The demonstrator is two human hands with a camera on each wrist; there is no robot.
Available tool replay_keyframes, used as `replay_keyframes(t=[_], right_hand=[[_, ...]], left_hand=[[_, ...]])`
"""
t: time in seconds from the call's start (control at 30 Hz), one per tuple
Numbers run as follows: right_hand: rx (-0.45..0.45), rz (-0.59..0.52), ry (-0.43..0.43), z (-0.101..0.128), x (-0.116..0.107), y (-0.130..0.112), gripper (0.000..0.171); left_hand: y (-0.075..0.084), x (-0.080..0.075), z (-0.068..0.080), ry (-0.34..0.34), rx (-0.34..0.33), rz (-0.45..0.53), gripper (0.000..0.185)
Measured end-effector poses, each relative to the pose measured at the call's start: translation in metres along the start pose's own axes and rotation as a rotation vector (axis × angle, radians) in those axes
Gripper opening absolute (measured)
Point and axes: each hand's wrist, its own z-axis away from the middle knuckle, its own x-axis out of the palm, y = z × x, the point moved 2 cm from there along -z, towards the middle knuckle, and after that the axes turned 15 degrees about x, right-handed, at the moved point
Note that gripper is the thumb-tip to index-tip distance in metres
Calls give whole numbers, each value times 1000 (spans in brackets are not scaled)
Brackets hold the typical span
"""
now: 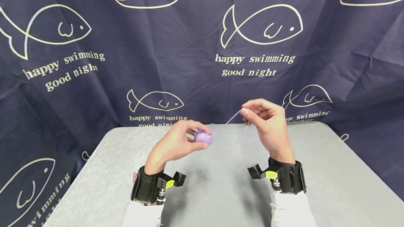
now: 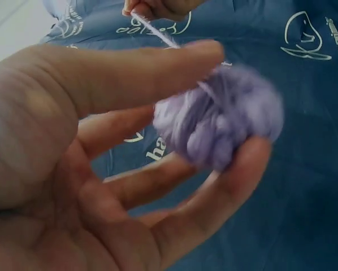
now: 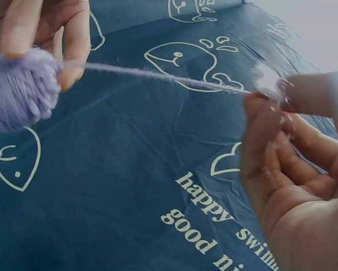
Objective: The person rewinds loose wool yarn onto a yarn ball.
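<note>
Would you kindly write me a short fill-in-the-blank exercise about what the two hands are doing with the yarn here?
1. The left hand holds a small ball of yarn whose colour is ____.
2. The right hand pinches the ____ that runs from the ball.
3. Both hands are raised above a grey ____.
4. The backdrop cloth is printed with outlines of ____.

Missing words: purple; strand; table; fish

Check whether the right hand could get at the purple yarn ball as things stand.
Probably yes: the right hand already pinches the strand running to the yarn ball, with only open air between. The left hand grips the ball, covering part of it.
</note>
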Motion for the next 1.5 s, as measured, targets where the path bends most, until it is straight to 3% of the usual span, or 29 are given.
replay_keyframes(t=[0.07,0.17,0.27,0.33,0.47,0.6,0.67,0.83,0.97,1.07,1.17,1.37,1.5], right_hand=[[-25,-54,32,-2,1,2,13],[-46,-48,99,-4,2,8,11],[-42,29,169,-7,3,17,11],[-39,105,195,-9,5,25,13],[-45,222,172,-12,12,41,11],[-69,347,100,-11,24,53,6],[-92,428,53,-9,31,56,5],[-130,687,-95,-2,46,54,10],[-123,828,-192,3,53,43,12],[-124,837,-227,7,53,32,13],[-148,775,-231,10,50,22,17],[-246,584,-149,8,43,11,18],[-250,489,-106,6,41,10,18]], left_hand=[[1,1,0,-71,41,64,30],[4,2,1,-149,121,228,32],[8,3,0,-162,197,365,38],[11,3,-1,-130,242,430,41],[16,3,-3,22,325,557,41],[17,0,-6,282,397,625,39],[16,-1,-8,428,400,616,39],[12,-4,-10,713,330,478,39],[7,-7,-9,792,271,235,36],[3,-7,-8,760,226,96,37],[0,-5,-8,662,169,35,35],[0,2,-8,383,83,94,33],[3,5,-9,221,67,179,34]])
